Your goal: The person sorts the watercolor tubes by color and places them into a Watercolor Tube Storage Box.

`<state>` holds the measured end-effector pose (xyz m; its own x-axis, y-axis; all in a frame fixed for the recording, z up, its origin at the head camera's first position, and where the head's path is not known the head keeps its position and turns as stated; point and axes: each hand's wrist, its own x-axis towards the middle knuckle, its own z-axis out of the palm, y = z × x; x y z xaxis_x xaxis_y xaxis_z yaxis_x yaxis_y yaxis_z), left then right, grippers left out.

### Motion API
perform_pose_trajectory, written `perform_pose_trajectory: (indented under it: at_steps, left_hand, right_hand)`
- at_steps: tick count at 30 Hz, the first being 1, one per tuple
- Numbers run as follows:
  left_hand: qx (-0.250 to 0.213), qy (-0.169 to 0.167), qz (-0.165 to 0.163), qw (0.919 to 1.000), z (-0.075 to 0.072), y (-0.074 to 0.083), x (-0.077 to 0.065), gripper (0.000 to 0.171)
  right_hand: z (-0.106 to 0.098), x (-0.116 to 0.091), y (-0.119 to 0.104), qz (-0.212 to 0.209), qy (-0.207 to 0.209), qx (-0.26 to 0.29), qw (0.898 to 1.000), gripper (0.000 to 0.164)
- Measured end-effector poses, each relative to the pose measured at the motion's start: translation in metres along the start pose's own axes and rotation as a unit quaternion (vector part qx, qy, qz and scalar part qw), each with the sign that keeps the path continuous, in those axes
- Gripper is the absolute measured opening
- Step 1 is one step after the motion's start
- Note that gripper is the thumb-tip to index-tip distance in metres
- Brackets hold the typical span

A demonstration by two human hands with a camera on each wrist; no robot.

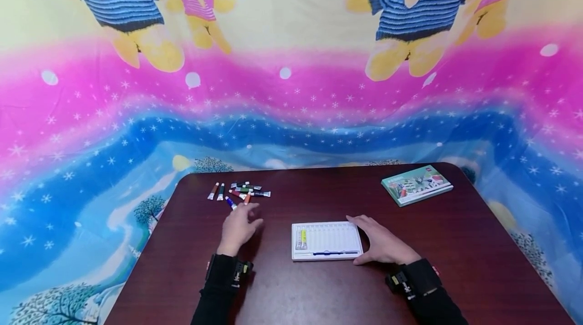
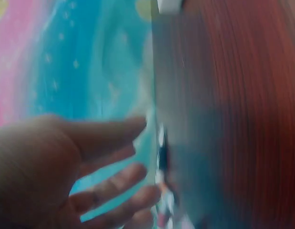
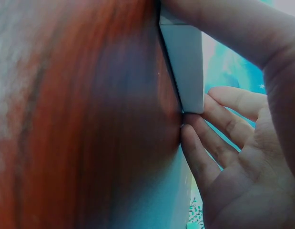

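My left hand [image 1: 238,228], fingers apart and thumb held away, hovers at the near side of several small paint tubes [image 1: 237,191] on the table. Nothing lies in its grasp; in the left wrist view the tubes are blurred beyond the fingers [image 2: 121,188]. A white slotted paint tray [image 1: 330,238] lies flat in front of me. Two paint tubes, one with a yellow label [image 1: 303,236], fill its left slots, and a blue paintbrush [image 1: 334,253] runs along its near side. My right hand [image 1: 384,241] holds the tray's right end, thumb at the near corner, fingers at the far corner.
A green paint box [image 1: 416,185] with a printed picture lies at the back right of the dark red wooden table [image 1: 273,289]. A printed curtain [image 1: 291,87] with bears and snowflakes surrounds the table's back and sides.
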<state>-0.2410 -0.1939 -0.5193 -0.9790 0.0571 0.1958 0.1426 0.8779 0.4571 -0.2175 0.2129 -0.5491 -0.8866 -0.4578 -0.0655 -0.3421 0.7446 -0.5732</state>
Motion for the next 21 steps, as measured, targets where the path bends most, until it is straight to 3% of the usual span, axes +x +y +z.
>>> perform_pose_trajectory:
  at_steps: [3, 6, 11, 21]
  left_hand:
    - [0.022, 0.042, -0.043, 0.9980, -0.005, -0.017, 0.000, 0.044]
    - [0.036, 0.062, -0.073, 0.9947, -0.007, -0.029, -0.002, 0.039]
    - [0.032, 0.048, -0.081, 0.9951, -0.007, -0.038, -0.003, 0.027]
    - [0.011, 0.030, -0.080, 0.9963, -0.006, -0.030, 0.001, 0.015]
  right_hand:
    - [0.000, 0.000, 0.001, 0.001, 0.001, -0.001, 1.000, 0.113]
    - [0.000, 0.001, 0.001, 0.001, 0.000, -0.002, 1.000, 0.113]
    - [0.001, 0.002, 0.001, 0.002, 0.001, -0.004, 1.000, 0.114]
    - [0.000, 0.002, 0.001, 0.006, -0.001, -0.004, 1.000, 0.113]
